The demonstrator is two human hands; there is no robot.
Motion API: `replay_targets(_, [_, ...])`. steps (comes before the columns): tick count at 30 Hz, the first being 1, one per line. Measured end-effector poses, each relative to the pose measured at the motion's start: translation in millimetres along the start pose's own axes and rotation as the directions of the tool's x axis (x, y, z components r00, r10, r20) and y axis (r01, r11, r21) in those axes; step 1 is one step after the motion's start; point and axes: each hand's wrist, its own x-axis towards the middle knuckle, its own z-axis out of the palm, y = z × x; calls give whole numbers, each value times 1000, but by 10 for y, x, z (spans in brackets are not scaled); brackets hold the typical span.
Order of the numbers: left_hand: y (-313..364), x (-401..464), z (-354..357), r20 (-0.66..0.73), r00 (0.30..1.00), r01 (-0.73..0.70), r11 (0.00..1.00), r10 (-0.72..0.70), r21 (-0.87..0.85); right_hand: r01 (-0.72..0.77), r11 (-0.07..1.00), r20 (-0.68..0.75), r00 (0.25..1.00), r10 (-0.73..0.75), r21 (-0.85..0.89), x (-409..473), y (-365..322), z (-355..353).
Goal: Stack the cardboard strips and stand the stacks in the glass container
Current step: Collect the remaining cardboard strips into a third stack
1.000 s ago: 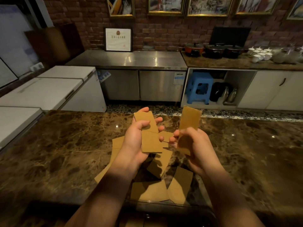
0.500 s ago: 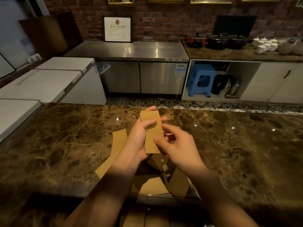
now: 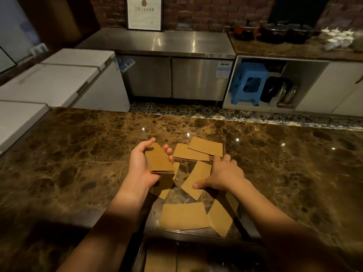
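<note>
Since the earlier frames, both hands are sitting lower over the desk [image 3: 78, 154], and the right hand [image 3: 224, 174] is no longer touching the stack [image 3: 159, 160]; it is now reaching down to the loose cardboard strips on the desk.

Left hand [image 3: 142, 167]: the palm is facing up and is carrying the stack of cardboard strips. The grip is clamped on the stack, with the thumb along the far left edge and fingertips [image 3: 169, 152] curling up over the right edge. The stack is sitting above the desk, not touching it, and layered edges are showing at its near end.

Right hand: it is lying palm down over a single tilted strip [image 3: 193, 181]. The thumb is resting on the near part of this strip and the other digits are spreading toward its far end. The grip is apart; the digits are lying extended, not wrapped around the strip.

Remaining strips: two overlapping strips [image 3: 196, 151] are lying flat just beyond the right hand. Two more strips [image 3: 184, 215] are lying side by side near the front edge of the desk. Another strip [image 3: 166, 191] is partly hidden beneath the left hand and the stack.

Glass container [image 3: 141, 250]: it is sitting at the bottom edge of the view, nearest the person. Brown cardboard is showing inside it, but the lighting is too dim to tell how it is arranged.
</note>
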Motion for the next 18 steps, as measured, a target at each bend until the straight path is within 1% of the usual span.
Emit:
replay_targets(2, [-25,25,8,5,1000,14,1000,-14,6,45,999,1,999,-45,-1,42,-59,0])
replay_targets(3, [-33,35,6,5,1000,20,1000,-20,6,60,996,14,998,-61,59,77,-58,-11])
replay_targets(4, [-38,47,2,3,1000,26,1000,-26,8,68,980,33,997,-76,188,113,-42,-37])
replay_targets(5, [-36,61,-6,1,1000,29,1000,-29,10,65,921,56,994,-93,385,156,-11,-77])
replay_targets(6, [-32,73,-17,-2,1000,29,1000,-29,11,44,802,76,991,-111,596,185,24,-134])
replay_targets(7, [-25,90,-30,-7,1000,26,1000,-26,9,24,649,72,990,-120,760,217,59,-204])
replay_targets(8, [-18,102,-38,-13,1000,21,1000,-21,7,22,505,38,993,-108,863,257,102,-279])
replay_targets(9, [-7,116,-44,-20,1000,15,1000,-15,5,35,386,-6,997,-76,922,312,143,-355])
replay_targets(10, [-1,125,-44,-26,1000,12,1000,-12,3,48,303,-38,999,-39,952,373,181,-420])
replay_targets(11, [-1,129,-42,-30,999,11,1000,-11,3,61,266,-59,998,-15,962,424,207,-474])
replay_targets(12, [1,136,-38,-32,999,9,1000,-9,7,68,290,-65,998,-20,954,491,218,-517])
replay_targets(13, [-4,139,-32,-32,999,8,1000,-7,13,73,382,-58,997,-50,921,555,224,-541])
replay_targets(14, [-9,143,-24,-31,999,9,1000,-8,16,82,534,-42,995,-87,841,625,222,-558])
replay_targets(15, [-16,146,-20,-30,999,12,1000,-12,16,100,708,-21,993,-119,700,693,218,-545])
replay_targets(16, [-24,148,-15,-27,999,17,1000,-16,12,113,854,5,991,-133,507,746,204,-507])
replay_targets(17, [-30,156,-8,-23,1000,20,1000,-20,9,112,931,23,992,-128,347,790,189,-461])
replay_targets(18, [-36,159,-1,-18,1000,22,1000,-22,9,108,957,27,992,-120,269,795,159,-423])
